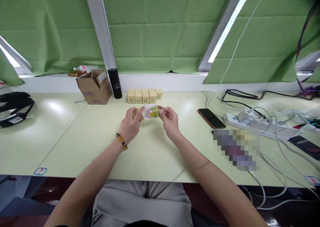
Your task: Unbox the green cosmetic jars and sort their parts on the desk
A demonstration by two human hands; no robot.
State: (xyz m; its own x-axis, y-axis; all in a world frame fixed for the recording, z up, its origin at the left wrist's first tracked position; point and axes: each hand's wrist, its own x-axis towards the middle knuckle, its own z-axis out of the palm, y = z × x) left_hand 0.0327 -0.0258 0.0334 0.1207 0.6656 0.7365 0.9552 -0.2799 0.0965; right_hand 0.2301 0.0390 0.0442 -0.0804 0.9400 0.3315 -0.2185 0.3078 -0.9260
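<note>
Over the table (160,147), my left hand (130,124) grips a small tan cardboard box (135,113), mostly covered by my fingers. White paper or a thin white wrapper (146,112) sticks out of the box's right end. Partly within that white wrapper is a small green see-through item (154,111) with a yellow mark; its exact kind is unclear. My right hand (170,120) pinches the item's right end, where a thin yellowish bit shows. Just behind both hands stand several small tan boxes (145,96) with green labels, packed in a row.
An opened brown carton (96,88) and a black cylindrical bottle (115,83) stand at the back left. Black headgear (16,108) lies far left. To the right are a phone (211,118), a white power strip (260,125), a second phone (306,147) and tangled cables.
</note>
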